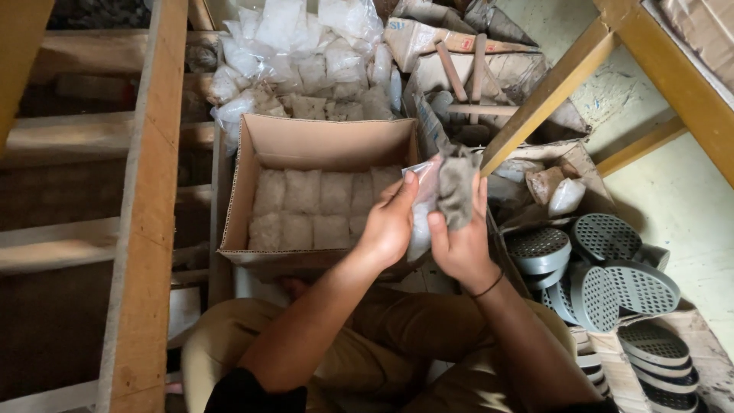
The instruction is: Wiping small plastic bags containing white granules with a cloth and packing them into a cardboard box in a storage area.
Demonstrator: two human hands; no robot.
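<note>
A grey fibrous filter pad is pinched by the right hand at a thin clear plastic bag, whose mouth is gripped by the left hand, above the open brown cardboard box where packed pads lie in rows.

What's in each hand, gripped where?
Left hand pinches the clear bag at its upper edge; right hand grips the grey pad by its lower part.

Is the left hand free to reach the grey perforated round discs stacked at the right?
Probably not yet: the left hand holds a clear plastic bag, and the right hand lies between it and the discs.
</note>
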